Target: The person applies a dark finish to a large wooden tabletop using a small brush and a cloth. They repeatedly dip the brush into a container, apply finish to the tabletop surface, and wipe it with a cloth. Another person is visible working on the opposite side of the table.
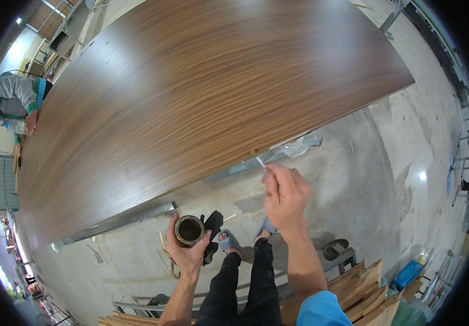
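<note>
A large wood-grain panel (207,92) lies flat in front of me, its near edge running up to the right. My left hand (186,250) is wrapped around a round, open-topped cup (190,230) with a dark inside. Beside the cup is a black cloth-like thing (213,223); whether my fingers hold it too, I cannot tell. My right hand (288,198) pinches a thin white-tipped tool (261,161), its tip at the panel's near edge. A small mark shows on the panel by that tip. The rest of the tool is hidden in my fingers.
Metal bars (120,221) show beneath the panel's near edge, with clear plastic wrap (295,148) by one. Another person (17,98) leans at the panel's left side. Wooden strips (357,288) lie low on the right, near a blue box (407,275). Concrete floor surrounds my feet.
</note>
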Demonstrator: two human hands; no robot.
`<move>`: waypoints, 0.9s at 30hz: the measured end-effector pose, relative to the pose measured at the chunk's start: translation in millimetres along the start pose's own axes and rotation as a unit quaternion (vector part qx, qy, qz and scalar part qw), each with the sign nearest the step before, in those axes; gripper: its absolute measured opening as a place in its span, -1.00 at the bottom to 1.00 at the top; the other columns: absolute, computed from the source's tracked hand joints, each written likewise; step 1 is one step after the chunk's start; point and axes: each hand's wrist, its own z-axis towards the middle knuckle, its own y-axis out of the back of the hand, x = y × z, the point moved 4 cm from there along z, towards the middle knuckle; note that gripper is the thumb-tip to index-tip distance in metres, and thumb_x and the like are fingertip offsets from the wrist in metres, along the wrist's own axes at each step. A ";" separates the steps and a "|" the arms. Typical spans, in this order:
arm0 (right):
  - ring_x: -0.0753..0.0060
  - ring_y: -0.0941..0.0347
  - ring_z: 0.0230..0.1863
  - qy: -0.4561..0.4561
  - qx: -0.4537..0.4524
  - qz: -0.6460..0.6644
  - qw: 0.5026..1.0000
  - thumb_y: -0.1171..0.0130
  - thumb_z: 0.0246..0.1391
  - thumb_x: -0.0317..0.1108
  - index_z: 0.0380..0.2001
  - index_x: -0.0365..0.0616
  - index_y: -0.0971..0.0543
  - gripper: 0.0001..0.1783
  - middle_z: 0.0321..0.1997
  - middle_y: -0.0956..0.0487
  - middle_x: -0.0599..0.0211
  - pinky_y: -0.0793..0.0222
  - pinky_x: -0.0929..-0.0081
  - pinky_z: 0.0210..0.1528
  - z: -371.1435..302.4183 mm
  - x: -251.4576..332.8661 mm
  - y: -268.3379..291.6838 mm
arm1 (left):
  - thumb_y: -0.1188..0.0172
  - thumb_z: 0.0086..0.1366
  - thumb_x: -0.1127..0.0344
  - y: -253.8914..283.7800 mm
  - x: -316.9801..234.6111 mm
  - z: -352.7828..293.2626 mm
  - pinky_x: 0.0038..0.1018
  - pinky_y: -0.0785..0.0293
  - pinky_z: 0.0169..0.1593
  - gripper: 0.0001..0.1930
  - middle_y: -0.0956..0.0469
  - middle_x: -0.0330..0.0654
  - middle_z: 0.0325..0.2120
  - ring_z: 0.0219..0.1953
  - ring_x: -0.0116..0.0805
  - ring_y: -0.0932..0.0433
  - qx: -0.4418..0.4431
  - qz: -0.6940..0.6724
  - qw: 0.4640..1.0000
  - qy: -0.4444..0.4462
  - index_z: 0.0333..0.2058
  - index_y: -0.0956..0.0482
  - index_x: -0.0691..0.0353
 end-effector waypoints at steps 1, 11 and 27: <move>0.28 -0.51 -0.50 -0.014 -0.015 -0.016 1.000 -0.27 0.07 -0.44 -0.34 -0.18 -0.60 -0.91 -0.46 -0.61 0.25 -0.39 0.38 -0.42 1.1 -4.5 3.9 | -0.55 -0.15 0.43 -1.1 -2.6 -0.7 -0.46 -0.49 -0.01 -0.15 -0.57 -0.08 -0.18 -0.15 -0.35 -0.57 -0.005 -0.003 1.000 -0.007 0.15 -0.32 0.40; 0.36 -0.44 -0.56 -0.002 -0.001 0.060 0.998 -0.32 -0.02 -0.50 -0.38 -0.18 -0.59 -0.89 -0.50 -0.58 0.30 -0.36 0.42 -0.47 -0.4 -2.2 -1.8 | -0.55 -0.16 0.45 -15.1 -12.2 -4.6 -0.47 -0.47 0.01 -0.15 -0.56 -0.09 -0.18 -0.14 -0.36 -0.56 0.004 -0.010 1.000 -0.006 0.16 -0.32 0.39; 0.37 -0.49 -0.56 0.003 0.054 0.150 0.987 -0.28 -0.08 -0.58 -0.41 -0.18 -0.60 -0.88 -0.53 -0.59 0.25 -0.40 0.44 -0.43 -27.1 53.0 -53.5 | -0.52 -0.13 0.48 9.0 4.2 -15.0 -0.48 -0.47 -0.01 -0.17 -0.52 -0.12 -0.14 -0.13 -0.39 -0.54 -0.019 0.000 0.999 0.038 0.16 -0.31 0.36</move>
